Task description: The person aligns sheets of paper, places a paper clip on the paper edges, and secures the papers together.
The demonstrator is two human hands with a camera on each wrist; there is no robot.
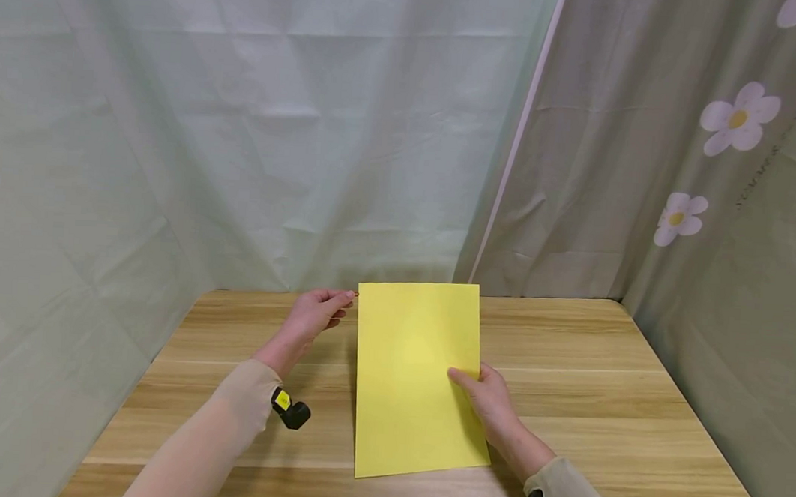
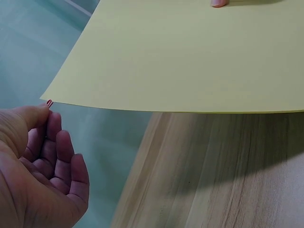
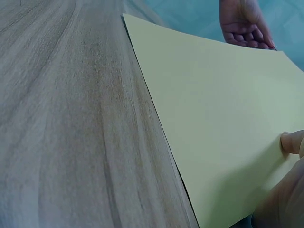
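Note:
A sheet or thin stack of yellow paper (image 1: 403, 399) is held up over the wooden table, tilted with its far end raised. My left hand (image 1: 315, 313) is at its far left corner, thumb and forefinger pinching a small red paper clip (image 2: 49, 103). In the left wrist view the clip overlaps the paper's edge just beside the corner, and the other fingers are loosely curled below. Along the right edge, my right hand (image 1: 491, 403) grips the paper, its thumb (image 3: 290, 142) flat on the top face and its fingers hidden behind.
The wooden table (image 1: 579, 408) extends on both sides of the paper. Pale curtains (image 1: 296, 123) hang right behind its far edge and along the sides, with white flowers (image 1: 739, 120) printed on the right one. A small black camera (image 1: 291, 409) is strapped to the left wrist.

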